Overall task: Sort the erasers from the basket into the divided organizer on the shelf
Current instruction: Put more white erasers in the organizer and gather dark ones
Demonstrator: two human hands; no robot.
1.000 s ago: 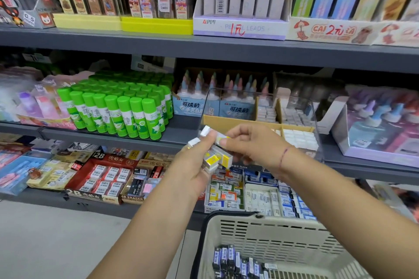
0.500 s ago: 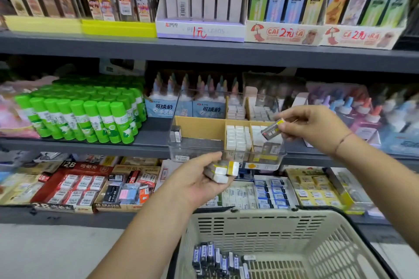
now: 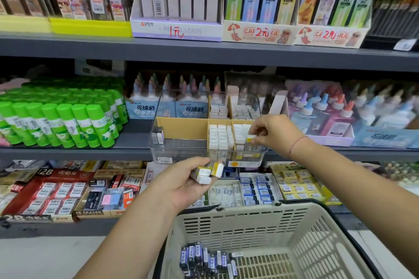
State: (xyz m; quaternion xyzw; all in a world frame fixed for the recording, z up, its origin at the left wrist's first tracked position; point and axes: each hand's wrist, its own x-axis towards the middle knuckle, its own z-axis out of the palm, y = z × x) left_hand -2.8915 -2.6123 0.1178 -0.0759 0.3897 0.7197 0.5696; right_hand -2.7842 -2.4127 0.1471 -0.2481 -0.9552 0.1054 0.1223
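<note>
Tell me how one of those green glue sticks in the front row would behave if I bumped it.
The green glue sticks are tall, narrow cylinders standing on end, so one would probably tip easily. Packed side by side, it might knock neighbours over. Once down, its round body would likely roll.

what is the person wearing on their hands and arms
Nothing covers the left hand or the right hand: no gloves. Both forearms are bare as far as the picture shows, with no sleeves in view. A thin reddish string bracelet circles the right wrist. No watch shows on either wrist.
</note>
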